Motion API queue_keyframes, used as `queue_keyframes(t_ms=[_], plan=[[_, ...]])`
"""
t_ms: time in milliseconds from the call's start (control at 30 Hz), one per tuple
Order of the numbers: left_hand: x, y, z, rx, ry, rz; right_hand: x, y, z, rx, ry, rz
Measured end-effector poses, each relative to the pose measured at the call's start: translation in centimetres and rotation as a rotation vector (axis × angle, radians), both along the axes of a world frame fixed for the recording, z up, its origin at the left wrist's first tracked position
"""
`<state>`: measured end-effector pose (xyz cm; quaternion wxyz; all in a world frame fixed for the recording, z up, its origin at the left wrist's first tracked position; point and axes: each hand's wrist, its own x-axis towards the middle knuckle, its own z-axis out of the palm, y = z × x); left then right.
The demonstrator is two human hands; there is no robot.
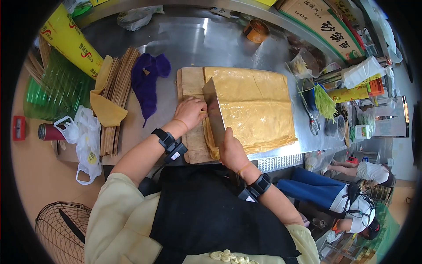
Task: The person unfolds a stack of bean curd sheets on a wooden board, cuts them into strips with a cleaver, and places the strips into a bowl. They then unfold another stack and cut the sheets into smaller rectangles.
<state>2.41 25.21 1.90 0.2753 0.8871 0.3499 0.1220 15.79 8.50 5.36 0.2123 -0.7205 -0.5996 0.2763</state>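
Note:
A wide stack of yellow tofu skin sheets point(259, 94) lies over a wooden cutting board point(192, 81) and extends right past it above the steel counter. My right hand point(233, 150) is closed round the handle of a cleaver point(214, 110). Its broad blade stands nearly upright across the left part of the sheets, with its lower edge hidden. Just left of the blade, my left hand point(191, 113) presses curled fingers on the cut strip of tofu skin at the board.
Left on the counter are a purple cloth point(145, 83), a bundle of wooden sticks point(116, 97) and white plastic bags point(88, 141). Scissors point(313, 124), green shreds point(324, 101) and an open tin point(256, 31) stand beyond the sheets. Two people point(347, 200) are at the right.

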Motion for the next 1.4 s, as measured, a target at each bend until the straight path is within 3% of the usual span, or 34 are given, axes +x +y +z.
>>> queue_keyframes(t_ms=[500,700,833,1400], plan=[[-1.5,-1.3,-0.6,-0.110,-0.105,-0.070,-0.9,0.6,-0.6,-0.007,0.006,-0.077],[-2.1,-5.0,1.0,0.034,-0.102,-0.065,0.5,0.8,-0.7,-0.022,0.161,-0.061],[-3.1,-5.4,-0.4,0.041,-0.094,-0.116,0.4,0.6,4.6,-0.303,0.278,-0.060],[-3.0,-7.0,-0.5,0.008,-0.241,-0.077,0.6,-6.2,5.2,-0.278,0.206,0.010]])
